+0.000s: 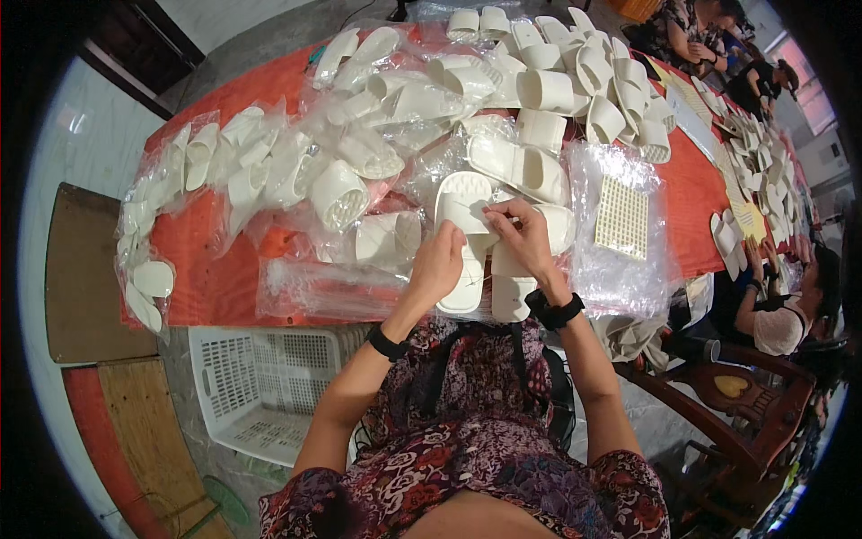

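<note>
A cream slipper (465,186) with a dimpled footbed lies in front of me at the table's near edge, toe end away from me. My left hand (438,262) is closed on the left side of its strap. Over the strap's right side my right hand (523,235) pinches thumb and fingertips together; what they hold is too small to make out. Thin dark strands show near the fingers and over the heel. A second cream slipper (512,295) lies just right of it, partly under my right hand and wrist.
Bagged slippers (341,193) cover the red table (193,269), with loose slippers (548,90) piled at the back. A yellow gridded sticker sheet (621,216) lies on clear plastic bags (620,278) at right. A white crate (260,377) stands below left. Other people sit at right beyond a wooden chair (736,404).
</note>
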The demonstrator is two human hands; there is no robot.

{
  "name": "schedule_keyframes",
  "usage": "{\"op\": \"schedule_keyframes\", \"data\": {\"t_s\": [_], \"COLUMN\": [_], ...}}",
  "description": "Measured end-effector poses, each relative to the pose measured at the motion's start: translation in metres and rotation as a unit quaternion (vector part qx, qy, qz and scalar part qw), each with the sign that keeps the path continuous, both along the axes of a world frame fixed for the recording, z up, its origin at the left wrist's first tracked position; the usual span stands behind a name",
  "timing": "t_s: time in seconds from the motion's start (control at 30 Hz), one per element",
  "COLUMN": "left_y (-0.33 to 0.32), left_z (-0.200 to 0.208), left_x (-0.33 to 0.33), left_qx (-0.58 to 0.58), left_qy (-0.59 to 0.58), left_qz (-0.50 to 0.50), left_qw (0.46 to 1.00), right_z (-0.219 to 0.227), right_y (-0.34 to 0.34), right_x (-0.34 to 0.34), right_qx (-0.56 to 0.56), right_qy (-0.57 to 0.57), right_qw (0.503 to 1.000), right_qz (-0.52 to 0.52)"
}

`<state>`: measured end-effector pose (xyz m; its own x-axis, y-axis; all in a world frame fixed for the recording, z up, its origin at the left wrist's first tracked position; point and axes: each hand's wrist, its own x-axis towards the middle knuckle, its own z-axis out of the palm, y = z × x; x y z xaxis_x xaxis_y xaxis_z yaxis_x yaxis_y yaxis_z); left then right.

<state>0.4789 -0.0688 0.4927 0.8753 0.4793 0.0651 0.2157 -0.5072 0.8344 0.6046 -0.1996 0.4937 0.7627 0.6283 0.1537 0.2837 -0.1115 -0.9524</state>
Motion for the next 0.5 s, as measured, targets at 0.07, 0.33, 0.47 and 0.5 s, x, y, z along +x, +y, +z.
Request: {"op": "schedule_keyframes", "data": {"t_s": [0.07,0.33,0.47,0.5], "left_y": [-0.002,0.002,0.003,0.003], "left_z": [0.000,0.007,0.009,0.011], "left_x": [-0.003,-0.006,-0.005,-0.005], "left_qx": [0.009,0.025,0.046,0.053], "left_qy": [0.052,0.082,0.089,0.103], "left_qz": [-0.046,-0.124,-0.123,-0.129], "left_qw": [0.998,0.989,0.987,0.985], "right_z": [0.004,0.001,0.005,0.007], "right_y": [0.000,-0.008,-0.005,-0.004], "right_x": [0.001,0.011,0.009,0.007], "right_qx": [0.007,0.018,0.028,0.036], "right_qy": [0.036,0.138,0.150,0.149], "right_qw": [0.999,0.986,0.983,0.983], "right_qz": [0.020,0.097,0.102,0.098]}}
